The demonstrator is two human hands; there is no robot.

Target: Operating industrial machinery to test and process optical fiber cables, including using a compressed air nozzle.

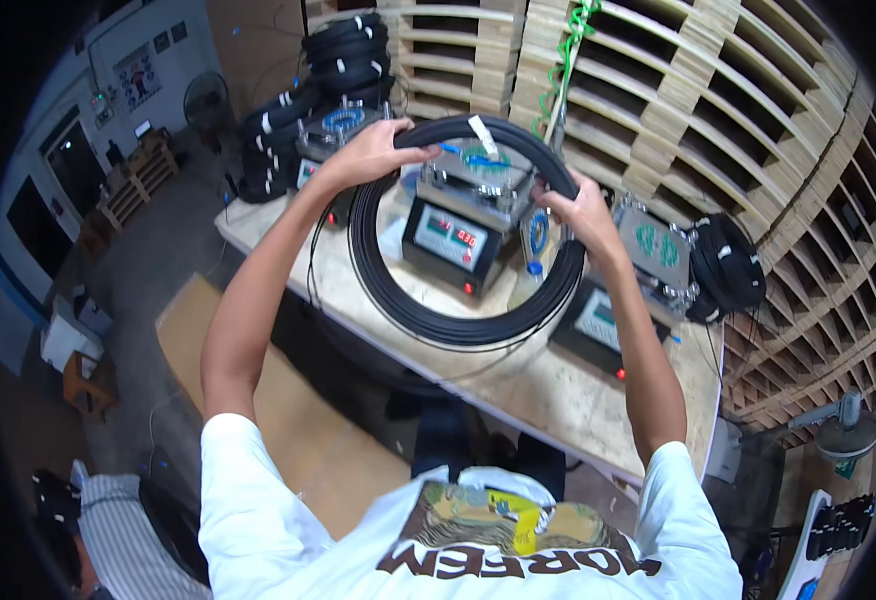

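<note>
A large coil of black cable (428, 325), with a white tie at its top, is held up over the workbench. My left hand (376, 152) grips its upper left side, the thumb lying over the strands. On the upper right side my right hand (583, 212) is closed round the same coil. Through the ring shows a black machine (447, 238) with a lit red display and a metal clamp plate on top. A thin loose cable end hangs below the ring. A small bottle with a blue cap (535, 269) stands behind the coil's right part.
Similar machines stand on the bench at right (598, 318) and back left (342, 120). Stacked black cable coils (348, 60) rise at the back left; another coil (726, 265) lies at right. Wooden pallets (678, 80) line the back. A person in a striped shirt (133, 535) is at lower left.
</note>
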